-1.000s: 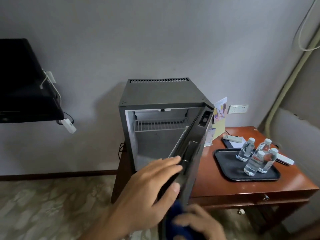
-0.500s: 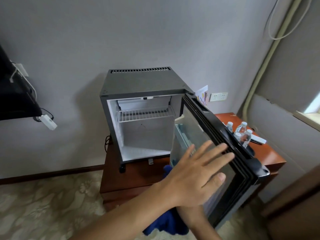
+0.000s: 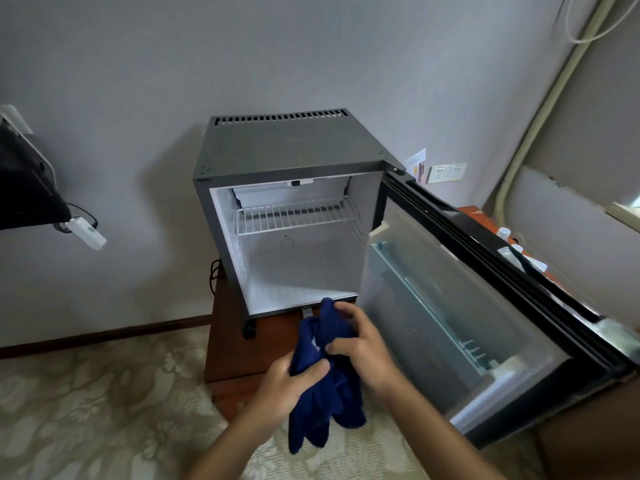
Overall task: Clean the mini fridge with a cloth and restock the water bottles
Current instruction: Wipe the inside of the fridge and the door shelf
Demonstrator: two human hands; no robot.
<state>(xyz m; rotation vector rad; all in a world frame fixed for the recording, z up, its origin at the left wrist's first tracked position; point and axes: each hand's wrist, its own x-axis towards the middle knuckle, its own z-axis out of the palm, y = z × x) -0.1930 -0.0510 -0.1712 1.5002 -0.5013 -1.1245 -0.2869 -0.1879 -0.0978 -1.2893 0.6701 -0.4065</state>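
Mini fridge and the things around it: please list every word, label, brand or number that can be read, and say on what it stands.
No text can be read in this picture.
Mini fridge: no brand or label shows on its top, inside or door.
Card behind the fridge: it carries a printed picture, but any print is too blurred to read.
Wall socket: no readable marking.
Water bottles: mostly hidden by the door; labels unreadable.

Head view, forward and down, close above open fridge (image 3: 291, 150)

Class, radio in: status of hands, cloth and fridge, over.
Left hand and right hand both grip blue cloth. Fridge door open, interior bare. Nothing blocking.
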